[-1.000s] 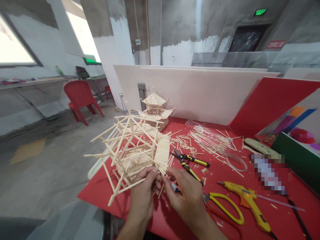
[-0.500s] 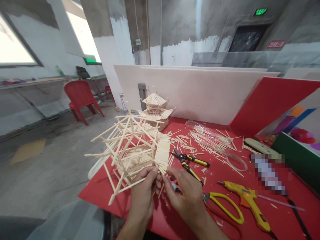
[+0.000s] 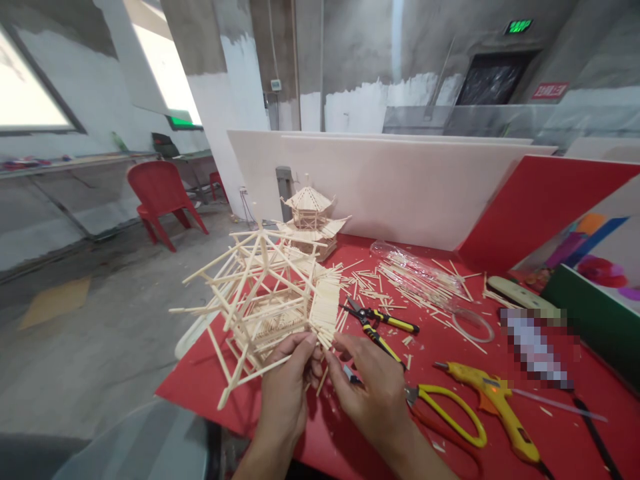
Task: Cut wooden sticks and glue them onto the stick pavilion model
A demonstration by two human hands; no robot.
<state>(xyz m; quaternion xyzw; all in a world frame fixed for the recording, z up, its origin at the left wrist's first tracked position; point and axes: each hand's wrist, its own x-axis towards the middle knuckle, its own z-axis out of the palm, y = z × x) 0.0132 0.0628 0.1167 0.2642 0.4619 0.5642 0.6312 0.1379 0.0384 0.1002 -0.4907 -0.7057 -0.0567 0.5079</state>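
Note:
A pavilion model built from thin wooden sticks (image 3: 265, 280) stands tilted on the red tabletop (image 3: 185, 387), its roof frame of bare sticks open. My left hand (image 3: 287, 380) pinches the model at its near right corner, thumb against the sticks there. Beside it, my right hand (image 3: 375, 387) is closed at the tips on the ends of the short sticks (image 3: 323, 333) that fan out from this corner. Fingers hide exactly where the sticks meet. A strip of sticks laid side by side (image 3: 326, 300) covers the roof edge just behind.
Black-and-yellow pliers (image 3: 383, 323), yellow-and-red handled cutters (image 3: 450, 407) and a yellow glue gun (image 3: 495, 400) lie to the right. Behind are loose sticks (image 3: 370, 283), a clear bag of sticks (image 3: 420, 270) and a roofed stick pavilion (image 3: 310, 213). White boards (image 3: 390, 180) stand behind.

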